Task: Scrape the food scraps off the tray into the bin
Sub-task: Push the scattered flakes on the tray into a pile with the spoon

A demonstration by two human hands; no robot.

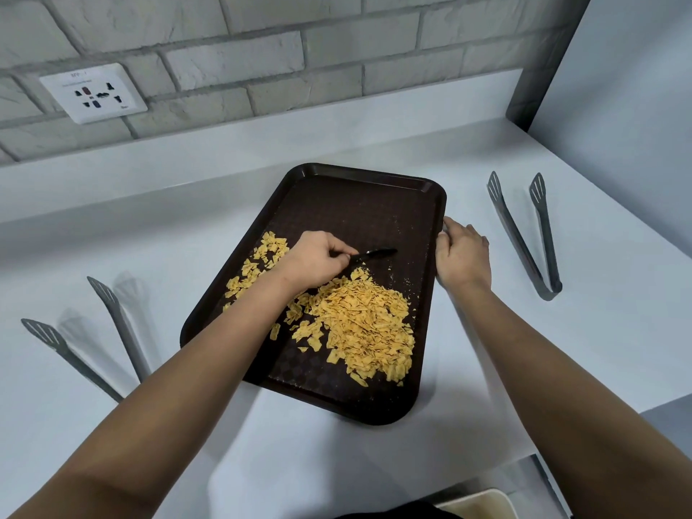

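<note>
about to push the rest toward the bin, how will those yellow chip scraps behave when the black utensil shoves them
The yellow chip scraps look thin, dry and flaky, so they are probably light and slide easily over the brown tray. They lie as loose pieces, so a push from the black utensil in the left hand will likely scatter some sideways. Fine crumbs already on the tray suggest they break easily.

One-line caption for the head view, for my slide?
Left hand rakes yellow scraps across dark tray with black spoon; right hand steadies the rim.

White counter point(374, 473), grey tongs point(524, 234) at right, second tongs point(112, 324) at left, wall socket point(93, 92), brick wall point(262, 50)
</note>
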